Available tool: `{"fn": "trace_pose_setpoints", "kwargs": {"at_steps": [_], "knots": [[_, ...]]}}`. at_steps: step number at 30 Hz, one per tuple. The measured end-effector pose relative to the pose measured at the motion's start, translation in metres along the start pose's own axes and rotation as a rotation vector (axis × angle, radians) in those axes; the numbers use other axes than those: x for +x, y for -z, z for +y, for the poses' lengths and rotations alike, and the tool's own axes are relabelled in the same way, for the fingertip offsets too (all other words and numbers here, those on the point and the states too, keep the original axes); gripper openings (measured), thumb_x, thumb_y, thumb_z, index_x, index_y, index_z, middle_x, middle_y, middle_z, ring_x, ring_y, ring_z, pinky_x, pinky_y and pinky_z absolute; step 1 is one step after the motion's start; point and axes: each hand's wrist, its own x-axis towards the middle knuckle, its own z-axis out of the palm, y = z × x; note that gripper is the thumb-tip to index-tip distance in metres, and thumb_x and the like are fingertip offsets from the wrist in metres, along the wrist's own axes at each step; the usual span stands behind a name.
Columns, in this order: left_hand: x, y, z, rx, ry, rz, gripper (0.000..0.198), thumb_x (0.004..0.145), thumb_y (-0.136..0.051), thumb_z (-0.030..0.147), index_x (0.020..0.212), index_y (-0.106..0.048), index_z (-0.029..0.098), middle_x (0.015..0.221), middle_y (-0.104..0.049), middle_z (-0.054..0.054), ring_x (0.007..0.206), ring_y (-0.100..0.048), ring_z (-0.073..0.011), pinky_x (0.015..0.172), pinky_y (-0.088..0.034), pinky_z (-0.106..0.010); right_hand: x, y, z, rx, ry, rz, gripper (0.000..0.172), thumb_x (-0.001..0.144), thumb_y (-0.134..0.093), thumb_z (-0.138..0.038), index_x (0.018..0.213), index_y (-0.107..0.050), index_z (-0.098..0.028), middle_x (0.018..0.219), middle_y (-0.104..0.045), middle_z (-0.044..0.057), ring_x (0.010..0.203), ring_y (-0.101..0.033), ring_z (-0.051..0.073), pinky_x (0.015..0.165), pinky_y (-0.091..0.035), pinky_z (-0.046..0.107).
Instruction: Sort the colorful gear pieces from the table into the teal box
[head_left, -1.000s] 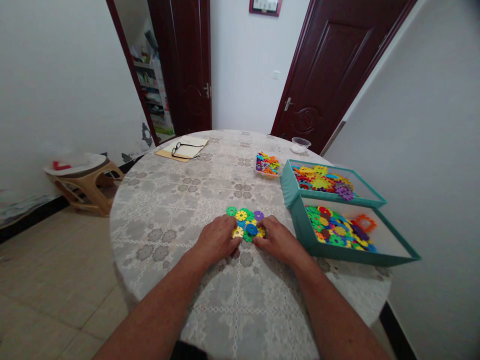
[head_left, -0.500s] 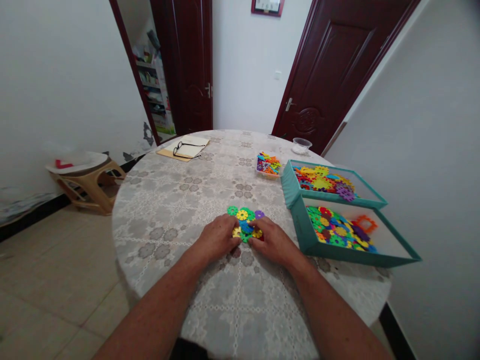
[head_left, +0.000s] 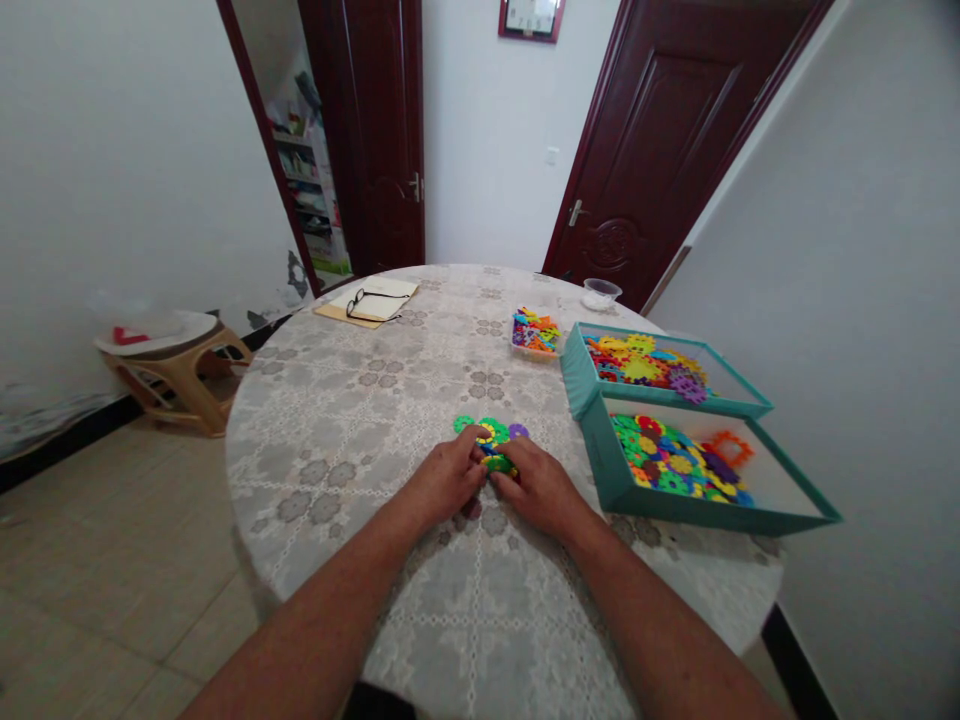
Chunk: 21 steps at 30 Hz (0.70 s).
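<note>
Joined notched plastic discs point(head_left: 491, 432) in green, yellow, blue and purple lie near the middle of the table, between my hands. My left hand point(head_left: 448, 472) grips their left side with its fingers curled. From the right, my right hand point(head_left: 536, 485) pinches the near edge of the same piece, thumb below and fingers on top. That near edge looks tilted up a little. A green disc point(head_left: 463, 424) sticks out at the far left and a purple disc point(head_left: 518, 431) at the far right. My fingers hide part of the piece.
On the right stand two teal boxes, the nearer box point(head_left: 675, 513) holding flower discs and the farther box point(head_left: 750, 398) larger notched pieces. Behind are a small tub point(head_left: 536, 353) of pieces and a clear bowl point(head_left: 602, 290). Glasses point(head_left: 367, 298) rest on an open notebook point(head_left: 390, 288) at far left.
My fingers have closed further over the joined discs, and the near edge has tipped up, covering more of the yellow and blue ones. The view has shifted slightly upward.
</note>
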Motion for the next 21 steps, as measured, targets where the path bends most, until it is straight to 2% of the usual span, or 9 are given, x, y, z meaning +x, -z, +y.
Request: {"fn": "trace_pose_setpoints", "kwargs": {"at_steps": [5, 9, 12, 15, 18, 21], "knots": [[0.001, 0.001, -0.001, 0.110, -0.070, 0.072, 0.030, 0.094, -0.055, 0.027, 0.123, -0.065, 0.026, 0.092, -0.077, -0.003, 0.076, -0.074, -0.0183, 0.074, -0.058, -0.030, 0.002, 0.000, -0.002, 0.015, 0.019, 0.052, 0.017, 0.097, -0.062, -0.019, 0.114, -0.066, -0.021, 0.106, -0.067, 0.006, 0.101, -0.062, 0.022, 0.089, -0.047, 0.032], [0.005, 0.006, -0.002, 0.110, -0.140, 0.146, 0.029, 0.093, -0.054, 0.031, 0.116, -0.073, 0.027, 0.098, -0.073, -0.005, 0.081, -0.073, -0.0200, 0.077, -0.061, -0.036, 0.003, 0.001, -0.003, 0.011, 0.029, 0.111, 0.015, 0.096, -0.061, -0.019, 0.111, -0.065, -0.022, 0.104, -0.066, 0.005, 0.101, -0.061, 0.021, 0.090, -0.048, 0.032], [0.008, 0.009, -0.001, 0.081, -0.207, 0.168, 0.023, 0.094, -0.055, 0.033, 0.106, -0.074, 0.026, 0.105, -0.069, -0.006, 0.087, -0.071, -0.0202, 0.082, -0.061, -0.038, 0.004, 0.003, -0.007, -0.012, 0.018, 0.164, 0.009, 0.098, -0.059, -0.019, 0.105, -0.063, -0.022, 0.103, -0.064, 0.005, 0.099, -0.060, 0.021, 0.087, -0.049, 0.031], [0.008, 0.011, 0.001, 0.120, -0.214, 0.223, 0.022, 0.095, -0.058, 0.037, 0.109, -0.071, 0.025, 0.107, -0.069, -0.006, 0.092, -0.070, -0.0218, 0.087, -0.061, -0.041, 0.002, 0.014, -0.016, -0.044, 0.035, 0.238, 0.010, 0.100, -0.055, -0.020, 0.106, -0.062, -0.023, 0.105, -0.064, 0.007, 0.100, -0.061, 0.021, 0.088, -0.050, 0.032], [0.007, 0.011, -0.002, 0.210, -0.219, 0.301, 0.025, 0.097, -0.056, 0.037, 0.116, -0.068, 0.025, 0.109, -0.069, -0.007, 0.096, -0.069, -0.0234, 0.087, -0.061, -0.042, -0.005, 0.036, -0.022, -0.102, 0.054, 0.409, 0.012, 0.101, -0.052, -0.023, 0.107, -0.063, -0.023, 0.103, -0.066, 0.009, 0.100, -0.061, 0.024, 0.092, -0.049, 0.036], [0.009, 0.010, -0.012, 0.320, -0.286, 0.367, 0.026, 0.098, -0.053, 0.031, 0.117, -0.069, 0.025, 0.118, -0.070, -0.009, 0.112, -0.066, -0.0258, 0.104, -0.056, -0.047, -0.015, 0.065, -0.015, -0.225, -0.009, 0.685, 0.013, 0.102, -0.052, -0.025, 0.107, -0.064, -0.023, 0.103, -0.067, 0.011, 0.102, -0.060, 0.026, 0.098, -0.047, 0.041]]}}
